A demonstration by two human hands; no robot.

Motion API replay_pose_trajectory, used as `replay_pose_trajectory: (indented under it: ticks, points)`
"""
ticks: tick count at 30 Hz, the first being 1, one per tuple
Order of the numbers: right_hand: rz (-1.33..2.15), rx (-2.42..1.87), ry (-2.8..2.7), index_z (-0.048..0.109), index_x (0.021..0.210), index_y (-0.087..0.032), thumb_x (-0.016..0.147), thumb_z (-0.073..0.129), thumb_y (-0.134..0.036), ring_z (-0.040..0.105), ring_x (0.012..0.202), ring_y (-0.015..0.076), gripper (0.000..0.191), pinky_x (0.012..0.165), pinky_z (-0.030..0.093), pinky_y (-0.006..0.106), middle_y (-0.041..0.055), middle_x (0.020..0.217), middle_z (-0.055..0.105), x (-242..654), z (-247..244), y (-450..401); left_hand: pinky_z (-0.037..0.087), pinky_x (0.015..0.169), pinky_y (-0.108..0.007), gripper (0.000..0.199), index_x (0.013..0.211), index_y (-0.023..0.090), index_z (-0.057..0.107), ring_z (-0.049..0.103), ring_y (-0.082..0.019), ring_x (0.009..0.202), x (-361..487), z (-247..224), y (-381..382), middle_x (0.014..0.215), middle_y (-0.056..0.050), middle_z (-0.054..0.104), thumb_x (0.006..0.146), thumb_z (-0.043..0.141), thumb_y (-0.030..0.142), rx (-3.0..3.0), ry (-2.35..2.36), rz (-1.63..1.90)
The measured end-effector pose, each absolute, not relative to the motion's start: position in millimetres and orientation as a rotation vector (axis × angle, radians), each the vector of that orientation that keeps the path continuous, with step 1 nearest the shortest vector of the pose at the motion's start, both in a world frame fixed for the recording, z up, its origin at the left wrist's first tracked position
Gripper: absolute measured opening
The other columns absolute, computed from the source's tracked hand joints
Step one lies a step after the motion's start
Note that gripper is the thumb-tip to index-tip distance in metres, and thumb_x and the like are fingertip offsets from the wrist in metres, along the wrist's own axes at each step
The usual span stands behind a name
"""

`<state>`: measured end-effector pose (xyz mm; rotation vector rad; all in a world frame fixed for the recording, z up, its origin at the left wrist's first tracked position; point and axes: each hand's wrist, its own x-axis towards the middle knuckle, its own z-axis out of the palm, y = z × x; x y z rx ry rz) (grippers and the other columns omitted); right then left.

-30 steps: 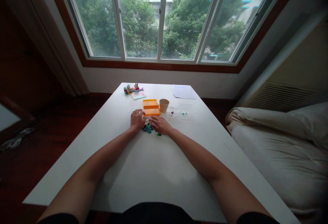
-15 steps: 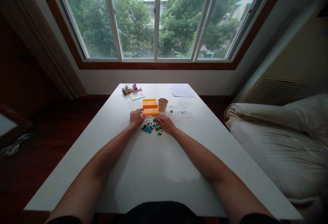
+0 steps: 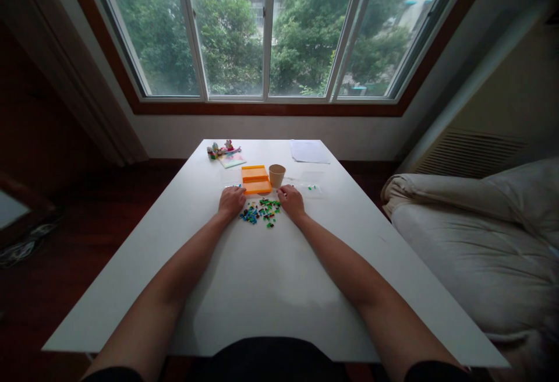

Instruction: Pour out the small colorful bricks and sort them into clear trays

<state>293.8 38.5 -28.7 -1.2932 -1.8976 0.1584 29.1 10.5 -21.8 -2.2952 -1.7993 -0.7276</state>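
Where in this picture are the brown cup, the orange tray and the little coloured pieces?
Brown cup [image 3: 276, 180]: head view, on its outer wall.
Orange tray [image 3: 257, 187]: head view, on its near section.
Little coloured pieces [image 3: 252, 215]: head view, among the blue ones.

2 hands [image 3: 232, 200] flank small colourful pieces [image 3: 262, 212] on the white table [image 3: 271, 277].

Can't see the tips of the left hand [image 3: 232, 200] well, so can't tell what they touch. Same w/ the right hand [image 3: 292, 200]. Bits [image 3: 262, 211] are too small to tell apart. Cup's [image 3: 276, 177] bottom inside is hidden. Couch [image 3: 484, 242] gets cut off at the pic's right edge.
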Motion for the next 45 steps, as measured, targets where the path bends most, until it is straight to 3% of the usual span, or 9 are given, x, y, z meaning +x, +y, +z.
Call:
replay_pose_trajectory:
  ticks: [7,10,14,19,26,45]
  points:
    - [0.261,-1.300,-2.049,0.072,0.087,-0.021,0.085,0.054,-0.013,0.060,0.087,0.0179,0.019,0.082,0.044,0.028,0.0039,0.094,0.070,305.3,-30.3,46.2,0.041,0.109,-0.044,0.041,0.129,0.021,0.064,0.054,-0.027,0.122,26.3,-21.9,3.7,0.129,-0.011,0.064,0.090,0.055,0.023,-2.290,-1.735,-0.853]
    - [0.325,-1.255,-2.144,0.070,0.079,-0.020,0.079,0.054,-0.008,0.059,0.081,0.0161,0.021,0.078,0.044,0.026,0.0027,0.088,0.069,316.1,-27.9,49.9,0.042,0.109,-0.044,0.034,0.122,0.021,0.068,0.054,-0.027,0.120,27.1,-20.4,1.5,0.126,-0.009,0.064,0.091,0.054,0.024,-2.321,-1.699,-0.897]
    - [0.392,-1.118,-2.248,0.071,0.083,-0.020,0.076,0.058,-0.010,0.055,0.076,0.0144,0.017,0.072,0.043,0.024,0.0014,0.085,0.066,327.6,-24.1,51.9,0.043,0.107,-0.043,0.026,0.109,0.022,0.072,0.054,-0.026,0.118,31.9,-13.6,-3.7,0.121,-0.008,0.066,0.091,0.053,0.023,-2.390,-1.670,-0.889]
    - [0.360,-1.092,-2.365,0.071,0.081,-0.020,0.075,0.064,-0.011,0.055,0.080,0.0158,0.013,0.073,0.042,0.025,0.0022,0.085,0.063,330.7,-20.9,50.9,0.043,0.107,-0.045,0.025,0.107,0.024,0.073,0.053,-0.026,0.117,36.5,-3.2,-10.1,0.118,-0.008,0.067,0.092,0.052,0.023,-2.399,-1.726,-0.869]
    - [0.363,-1.123,-2.331,0.074,0.086,-0.021,0.077,0.063,-0.011,0.055,0.079,0.0155,0.017,0.073,0.044,0.025,0.0025,0.086,0.062,328.5,-22.5,48.4,0.046,0.103,-0.042,0.023,0.099,0.023,0.074,0.056,-0.024,0.109,35.5,-8.8,-7.4,0.109,-0.007,0.069,0.092,0.052,0.020,-2.505,-1.648,-0.870]
    - [0.275,-1.082,-2.360,0.073,0.088,-0.022,0.089,0.068,-0.026,0.056,0.085,0.0178,0.006,0.078,0.044,0.029,0.0039,0.088,0.063,320.0,-24.7,43.3,0.050,0.083,-0.031,0.024,0.099,0.025,0.075,0.063,-0.019,0.091,39.7,-12.5,-8.1,0.096,-0.004,0.069,0.092,0.052,0.028,-2.606,-1.801,-0.794]
